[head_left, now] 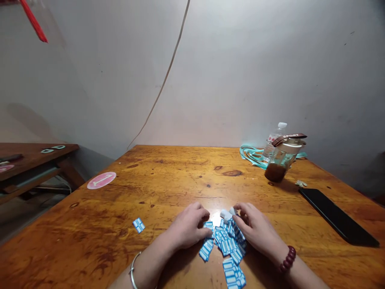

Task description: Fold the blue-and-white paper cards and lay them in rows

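A loose heap of small blue-and-white striped paper pieces (228, 241) lies on the wooden table (120, 200) right in front of me. My left hand (188, 226) rests at the heap's left side, its curled fingertips on a striped piece (208, 225). My right hand (255, 228) reaches in from the right, fingertips at a white folded piece (226, 214) on the heap's far end. Whether either hand grips anything is hidden by the fingers. A single striped piece (138, 225) lies apart to the left.
At the far right stand a tumbler of brown liquid (281, 158) and a plastic water bottle (273, 140) with a teal cord (252, 155). A black phone (338, 216) lies at the right edge. A pink round sticker (101, 180) marks the left side; a second table (30, 160) stands beyond.
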`<state>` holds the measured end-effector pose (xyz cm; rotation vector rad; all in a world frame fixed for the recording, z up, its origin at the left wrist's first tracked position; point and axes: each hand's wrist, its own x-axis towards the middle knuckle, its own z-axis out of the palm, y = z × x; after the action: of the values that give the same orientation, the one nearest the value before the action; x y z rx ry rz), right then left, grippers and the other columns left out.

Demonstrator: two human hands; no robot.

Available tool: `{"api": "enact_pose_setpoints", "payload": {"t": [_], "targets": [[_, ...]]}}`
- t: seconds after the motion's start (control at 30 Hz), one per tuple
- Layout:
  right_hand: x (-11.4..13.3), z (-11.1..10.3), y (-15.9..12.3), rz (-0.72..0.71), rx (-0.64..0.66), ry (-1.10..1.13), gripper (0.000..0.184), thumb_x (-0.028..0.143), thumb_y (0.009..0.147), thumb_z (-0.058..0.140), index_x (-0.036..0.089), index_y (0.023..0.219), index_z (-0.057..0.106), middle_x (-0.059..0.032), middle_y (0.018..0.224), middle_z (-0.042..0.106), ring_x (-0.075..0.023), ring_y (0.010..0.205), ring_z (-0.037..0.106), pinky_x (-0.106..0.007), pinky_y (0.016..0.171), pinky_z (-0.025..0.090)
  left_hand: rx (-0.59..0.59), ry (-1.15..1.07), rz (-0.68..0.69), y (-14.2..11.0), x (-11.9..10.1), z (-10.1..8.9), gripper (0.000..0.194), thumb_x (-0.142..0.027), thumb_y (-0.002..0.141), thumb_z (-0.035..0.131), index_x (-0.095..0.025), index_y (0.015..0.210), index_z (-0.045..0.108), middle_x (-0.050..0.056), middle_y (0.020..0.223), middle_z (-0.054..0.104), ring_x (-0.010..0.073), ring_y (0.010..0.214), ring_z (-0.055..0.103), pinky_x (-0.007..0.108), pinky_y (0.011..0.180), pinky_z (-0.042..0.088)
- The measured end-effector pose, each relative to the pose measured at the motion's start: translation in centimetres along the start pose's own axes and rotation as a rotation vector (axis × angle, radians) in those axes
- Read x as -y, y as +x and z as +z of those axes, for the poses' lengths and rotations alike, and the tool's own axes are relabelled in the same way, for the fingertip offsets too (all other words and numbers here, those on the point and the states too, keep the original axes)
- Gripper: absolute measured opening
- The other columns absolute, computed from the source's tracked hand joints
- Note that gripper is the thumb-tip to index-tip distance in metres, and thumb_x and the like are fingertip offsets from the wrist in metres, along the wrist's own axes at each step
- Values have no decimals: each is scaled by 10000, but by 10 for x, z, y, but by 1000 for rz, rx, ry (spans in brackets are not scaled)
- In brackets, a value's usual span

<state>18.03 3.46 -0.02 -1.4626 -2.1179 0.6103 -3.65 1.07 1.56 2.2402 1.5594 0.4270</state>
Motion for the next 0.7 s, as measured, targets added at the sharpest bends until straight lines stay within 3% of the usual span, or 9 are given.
{"api": "enact_pose_setpoints", "payload": {"t": [0.1, 0.27, 0.37, 0.5, 0.57, 0.7], "targets": [[4, 3, 0, -24, -31, 14, 245, 353, 784, 384, 198, 917, 520, -46, 859, 542, -160, 732, 525, -268, 642, 384, 40, 6, 2, -2, 0, 2, 281, -342, 588, 621, -216, 834, 571, 10, 871, 515, 160, 773, 472, 221, 627, 345], [11, 6, -3, -87, 47, 50, 209, 316, 800, 367, 194, 797, 537, -35, 786, 547, -151, 707, 510, -262, 638, 382, -5, -83, -78, 2, 3, 4, 106, -276, 699, 497, -174, 694, 528, -20, 666, 533, 118, 618, 464, 206, 529, 306], [11, 4, -3, -78, 28, 80, 224, 308, 805, 355, 188, 762, 539, -35, 755, 554, -148, 686, 505, -258, 624, 380, -76, -240, -89, 6, 6, 3, 203, -323, 758, 428, -155, 694, 523, -31, 620, 517, 103, 578, 452, 193, 492, 296], [5, 4, 0, -54, -15, 96, 262, 320, 810, 338, 184, 749, 555, -33, 730, 559, -142, 652, 502, -247, 586, 372, 4, -248, -71, 6, 5, 1, 375, -409, 798, 345, -147, 630, 554, -34, 539, 485, 95, 513, 427, 197, 474, 296], [1, 5, 3, -50, -28, 65, 272, 326, 810, 338, 184, 793, 570, -43, 777, 564, -148, 687, 509, -253, 609, 375, -32, -175, -46, 5, 3, 2, 355, -423, 781, 381, -156, 672, 588, -15, 601, 525, 111, 568, 459, 207, 518, 324], [-6, 9, 5, -78, -22, -93, 286, 343, 776, 411, 221, 994, 551, -69, 1047, 521, -208, 961, 450, -331, 794, 332, -231, -149, -39, 5, 1, 3, 292, -383, 761, 449, -188, 943, 567, 33, 842, 558, 143, 729, 503, 233, 630, 372]]}}
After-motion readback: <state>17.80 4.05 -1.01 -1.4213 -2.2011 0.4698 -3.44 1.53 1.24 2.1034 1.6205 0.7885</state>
